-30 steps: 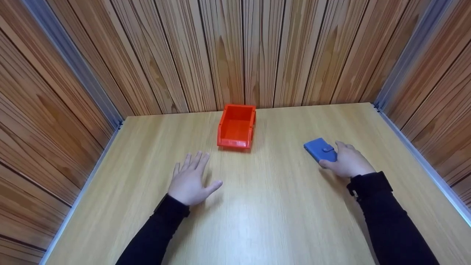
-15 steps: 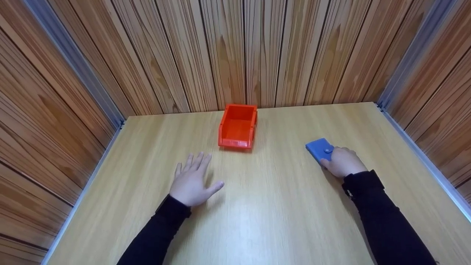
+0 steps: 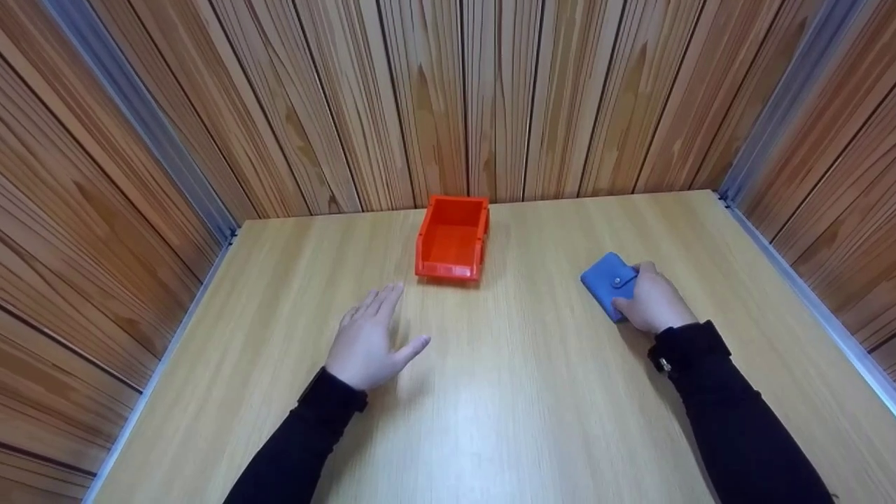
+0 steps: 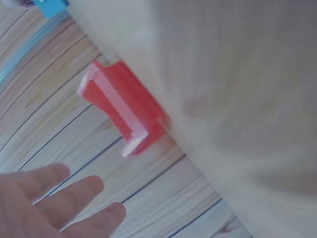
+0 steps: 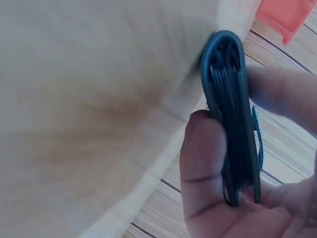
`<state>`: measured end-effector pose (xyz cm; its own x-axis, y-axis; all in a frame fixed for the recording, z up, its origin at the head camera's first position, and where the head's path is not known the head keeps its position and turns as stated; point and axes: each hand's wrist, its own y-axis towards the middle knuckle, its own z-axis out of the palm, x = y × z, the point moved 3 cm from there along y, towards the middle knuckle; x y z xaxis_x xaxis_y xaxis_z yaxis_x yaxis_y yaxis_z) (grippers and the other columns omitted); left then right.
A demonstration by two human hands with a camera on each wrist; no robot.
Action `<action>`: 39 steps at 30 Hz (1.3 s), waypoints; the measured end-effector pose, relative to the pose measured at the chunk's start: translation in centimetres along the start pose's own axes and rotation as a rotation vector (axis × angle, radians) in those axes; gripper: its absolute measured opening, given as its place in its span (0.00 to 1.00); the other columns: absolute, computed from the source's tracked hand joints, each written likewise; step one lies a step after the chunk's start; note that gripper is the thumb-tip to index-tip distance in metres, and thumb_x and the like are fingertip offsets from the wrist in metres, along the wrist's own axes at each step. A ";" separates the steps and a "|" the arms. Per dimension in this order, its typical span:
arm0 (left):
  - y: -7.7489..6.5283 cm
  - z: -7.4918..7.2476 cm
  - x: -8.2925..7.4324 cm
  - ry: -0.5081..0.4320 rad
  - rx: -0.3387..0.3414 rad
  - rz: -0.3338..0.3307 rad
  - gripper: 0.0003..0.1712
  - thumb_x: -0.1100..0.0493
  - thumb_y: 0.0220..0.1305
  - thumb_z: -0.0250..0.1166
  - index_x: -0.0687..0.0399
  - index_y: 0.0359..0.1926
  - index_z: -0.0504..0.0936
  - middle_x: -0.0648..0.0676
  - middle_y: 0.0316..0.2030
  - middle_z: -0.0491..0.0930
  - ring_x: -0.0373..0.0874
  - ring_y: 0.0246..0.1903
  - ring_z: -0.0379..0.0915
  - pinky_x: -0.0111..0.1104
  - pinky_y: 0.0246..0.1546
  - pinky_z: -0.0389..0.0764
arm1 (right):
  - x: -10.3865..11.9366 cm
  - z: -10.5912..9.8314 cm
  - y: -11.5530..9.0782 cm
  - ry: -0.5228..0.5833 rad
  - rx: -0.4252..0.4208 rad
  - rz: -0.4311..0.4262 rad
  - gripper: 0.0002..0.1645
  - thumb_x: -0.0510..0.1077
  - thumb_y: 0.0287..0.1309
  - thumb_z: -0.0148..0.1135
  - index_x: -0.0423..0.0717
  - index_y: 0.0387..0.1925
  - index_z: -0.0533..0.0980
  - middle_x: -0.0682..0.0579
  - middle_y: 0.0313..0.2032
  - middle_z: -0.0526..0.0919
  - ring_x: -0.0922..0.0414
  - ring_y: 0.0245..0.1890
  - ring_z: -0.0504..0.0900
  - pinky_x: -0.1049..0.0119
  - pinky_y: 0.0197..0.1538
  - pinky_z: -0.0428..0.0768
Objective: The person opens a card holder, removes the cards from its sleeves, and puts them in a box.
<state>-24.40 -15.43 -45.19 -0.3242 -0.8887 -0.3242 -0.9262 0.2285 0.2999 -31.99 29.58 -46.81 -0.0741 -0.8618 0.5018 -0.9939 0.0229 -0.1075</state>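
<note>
A blue card wallet [image 3: 607, 281] with a snap strap is at the right side of the table, and my right hand [image 3: 656, 301] pinches its near right edge. Seen end-on in the right wrist view, the wallet [image 5: 232, 119] shows thin layers inside its fold, with thumb and fingers on opposite sides. It appears tilted; whether it still touches the table I cannot tell. My left hand [image 3: 367, 346] holds nothing over the left middle of the table, fingers extended and thumb spread. Beyond it stands an orange-red open-front bin [image 3: 450, 241]; nothing is visible inside.
The light wood table [image 3: 490, 406] is bounded by a wood-plank wall [image 3: 434, 98] at the back and similar walls on both sides. Grey metal strips [image 3: 805, 276] run along the side edges. The bin stands close to the back wall.
My right hand has closed on the wallet and tilted it, turning its face more toward the head camera. The left hand's fingers have drawn closer together. The bin has stayed put.
</note>
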 end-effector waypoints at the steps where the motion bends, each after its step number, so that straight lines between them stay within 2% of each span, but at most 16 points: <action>1: 0.0 -0.3 -0.3 -0.032 -0.023 0.012 0.52 0.27 0.58 0.59 0.50 0.75 0.59 0.56 0.72 0.63 0.56 0.71 0.58 0.58 0.68 0.61 | 0.1 -0.1 0.0 0.015 0.000 0.002 0.46 0.47 0.64 0.61 0.28 0.70 0.48 0.23 0.57 0.69 0.35 0.54 0.73 0.43 0.54 0.75; 3: 0.2 -0.7 -0.9 -0.113 -0.063 0.028 0.50 0.28 0.59 0.59 0.50 0.74 0.60 0.54 0.70 0.66 0.52 0.69 0.61 0.52 0.68 0.64 | 0.5 -0.3 -0.1 0.036 -0.007 0.000 0.42 0.45 0.66 0.58 0.31 0.69 0.49 0.26 0.53 0.73 0.40 0.47 0.76 0.51 0.44 0.78; 6: 0.5 -1.2 -2.0 -0.287 -0.094 0.042 0.47 0.30 0.61 0.60 0.49 0.73 0.62 0.52 0.68 0.69 0.47 0.67 0.65 0.47 0.66 0.68 | 1.6 -0.7 -0.8 0.086 -0.035 -0.031 0.40 0.44 0.67 0.56 0.36 0.71 0.48 0.31 0.50 0.74 0.44 0.36 0.75 0.58 0.32 0.74; 9: 1.2 -1.4 -3.2 -0.506 -0.091 0.045 0.42 0.35 0.63 0.62 0.47 0.71 0.64 0.48 0.64 0.73 0.44 0.64 0.68 0.45 0.61 0.74 | 3.6 -0.8 -1.9 0.160 -0.070 -0.114 0.43 0.46 0.67 0.57 0.42 0.74 0.47 0.31 0.54 0.74 0.42 0.41 0.78 0.56 0.36 0.77; 11: 1.8 -1.3 -4.0 -0.658 -0.076 0.043 0.37 0.39 0.64 0.63 0.47 0.69 0.66 0.47 0.61 0.76 0.44 0.61 0.71 0.46 0.56 0.77 | 5.2 -0.5 -2.8 0.244 -0.065 -0.169 0.44 0.47 0.66 0.59 0.46 0.75 0.48 0.32 0.57 0.73 0.41 0.48 0.78 0.53 0.41 0.80; 13: 2.5 -0.8 -4.8 -0.813 -0.053 0.028 0.33 0.44 0.66 0.64 0.48 0.67 0.67 0.48 0.58 0.78 0.46 0.57 0.74 0.46 0.52 0.79 | 6.9 0.0 -3.7 0.344 -0.042 -0.221 0.43 0.48 0.66 0.61 0.48 0.74 0.51 0.33 0.58 0.74 0.41 0.55 0.77 0.51 0.47 0.81; 15: 3.1 -0.2 -5.5 -0.963 -0.024 0.002 0.30 0.48 0.68 0.63 0.51 0.66 0.66 0.53 0.56 0.78 0.48 0.54 0.76 0.46 0.50 0.80 | 8.4 0.6 -4.6 0.478 0.002 -0.246 0.41 0.47 0.65 0.62 0.49 0.73 0.53 0.35 0.56 0.76 0.41 0.53 0.79 0.51 0.45 0.84; 18: 3.7 1.3 -6.6 -1.158 0.036 -0.071 0.30 0.53 0.69 0.63 0.55 0.66 0.63 0.60 0.56 0.76 0.52 0.52 0.77 0.44 0.47 0.83 | 10.2 1.7 -6.0 0.645 0.054 -0.271 0.38 0.44 0.64 0.63 0.49 0.70 0.55 0.36 0.55 0.77 0.42 0.50 0.82 0.52 0.43 0.85; 22: 3.7 3.9 -8.0 -1.379 0.162 -0.190 0.31 0.56 0.69 0.61 0.59 0.67 0.59 0.63 0.55 0.73 0.55 0.50 0.78 0.46 0.46 0.84 | 11.9 3.5 -7.5 0.774 0.105 -0.305 0.35 0.41 0.64 0.63 0.49 0.66 0.56 0.35 0.55 0.78 0.43 0.47 0.84 0.51 0.41 0.86; 25: 3.4 5.9 -8.7 -1.477 0.281 -0.262 0.32 0.55 0.70 0.61 0.62 0.68 0.60 0.63 0.56 0.75 0.53 0.49 0.79 0.45 0.46 0.84 | 12.6 4.9 -8.4 0.819 0.133 -0.326 0.33 0.40 0.64 0.63 0.47 0.64 0.57 0.36 0.54 0.79 0.44 0.46 0.84 0.52 0.41 0.86; 29: 2.9 8.0 -9.2 -1.552 0.385 -0.279 0.34 0.57 0.70 0.60 0.65 0.71 0.59 0.63 0.62 0.74 0.53 0.53 0.78 0.45 0.51 0.82 | 12.8 6.5 -9.0 0.848 0.168 -0.295 0.32 0.41 0.64 0.63 0.46 0.62 0.57 0.36 0.54 0.79 0.46 0.45 0.85 0.54 0.40 0.86; 33: 2.8 9.4 -9.2 -1.610 0.407 -0.280 0.33 0.61 0.71 0.57 0.67 0.72 0.58 0.65 0.65 0.70 0.55 0.58 0.75 0.47 0.56 0.78 | 12.5 7.8 -9.0 0.889 0.198 -0.232 0.33 0.41 0.64 0.63 0.43 0.62 0.56 0.34 0.53 0.78 0.46 0.44 0.85 0.53 0.39 0.86; 39: 2.7 10.6 -8.7 -1.631 0.423 -0.315 0.32 0.62 0.71 0.56 0.65 0.72 0.58 0.65 0.64 0.72 0.57 0.58 0.76 0.48 0.54 0.79 | 12.2 8.9 -8.6 0.909 0.207 -0.186 0.34 0.41 0.62 0.65 0.39 0.61 0.56 0.34 0.51 0.79 0.47 0.44 0.85 0.54 0.41 0.86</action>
<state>-26.08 -2.84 -51.06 0.2693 0.3158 -0.9098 -0.8834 0.4573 -0.1028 -23.59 14.34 -47.41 -0.0373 -0.1166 0.9925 -0.9684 -0.2410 -0.0647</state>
